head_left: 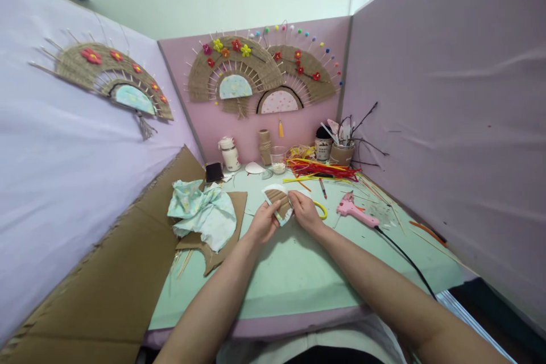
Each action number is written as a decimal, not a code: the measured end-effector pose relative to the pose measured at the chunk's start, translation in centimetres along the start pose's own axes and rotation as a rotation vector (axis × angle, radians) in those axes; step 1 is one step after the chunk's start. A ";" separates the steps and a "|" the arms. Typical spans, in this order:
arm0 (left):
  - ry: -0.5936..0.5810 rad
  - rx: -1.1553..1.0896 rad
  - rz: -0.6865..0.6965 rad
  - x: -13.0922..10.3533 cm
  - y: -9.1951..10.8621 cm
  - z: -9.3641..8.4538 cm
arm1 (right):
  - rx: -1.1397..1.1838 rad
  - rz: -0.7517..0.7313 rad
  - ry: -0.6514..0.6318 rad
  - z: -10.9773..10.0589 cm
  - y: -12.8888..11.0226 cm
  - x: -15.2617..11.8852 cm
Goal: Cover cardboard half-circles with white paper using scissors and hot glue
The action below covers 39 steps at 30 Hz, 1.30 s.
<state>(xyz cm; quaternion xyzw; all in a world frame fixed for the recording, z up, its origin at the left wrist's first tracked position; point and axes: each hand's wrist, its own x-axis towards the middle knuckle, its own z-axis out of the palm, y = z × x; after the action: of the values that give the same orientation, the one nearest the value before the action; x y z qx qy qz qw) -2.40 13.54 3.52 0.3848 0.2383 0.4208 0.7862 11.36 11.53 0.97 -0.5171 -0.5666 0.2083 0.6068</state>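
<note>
Both hands hold a small half-round piece of corrugated cardboard with light fabric folded over its edges, its brown ribbed side facing me. My left hand grips its lower left part, the thumb lying on the cardboard. At the right edge, the fingers of my right hand pinch the fabric border. Yellow scissor handles show just behind my right hand; their blades are hidden. Farther right lies a pink hot glue gun with a black cord. A crumpled floral cloth rests on a cut cardboard sheet to the left.
Red and yellow pipe cleaners are heaped at the back, near a clear cup, a twine roll and a white bottle. A pot holds twigs. Decorated fans hang on the partition. Large cardboard leans at left.
</note>
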 end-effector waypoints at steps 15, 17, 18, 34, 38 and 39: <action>-0.122 0.067 0.009 -0.6 0.2 0.2 | 0.431 0.331 -0.135 0.7 0.6 0.1; -0.125 0.087 0.025 -0.6 0.2 0.2 | 0.426 0.318 -0.130 0.6 0.4 0.2; -0.128 0.096 0.031 -0.6 0.2 0.2 | 0.416 0.308 -0.126 0.5 0.3 0.3; -0.048 0.111 0.090 0.2 -0.9 0.1 | 0.080 0.097 -0.078 0.2 0.2 -0.3; -0.034 0.038 0.106 0.2 -0.4 0.0 | 0.185 0.188 -0.091 0.3 0.7 0.3; -0.029 0.024 0.104 0.2 -0.2 0.0 | 0.222 0.219 -0.089 0.4 0.9 0.4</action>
<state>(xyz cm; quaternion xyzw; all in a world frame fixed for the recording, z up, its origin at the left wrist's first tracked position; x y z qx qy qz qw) -2.23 13.61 3.30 0.4121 0.2118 0.4524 0.7620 11.41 12.36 0.31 -0.4961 -0.5066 0.3572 0.6080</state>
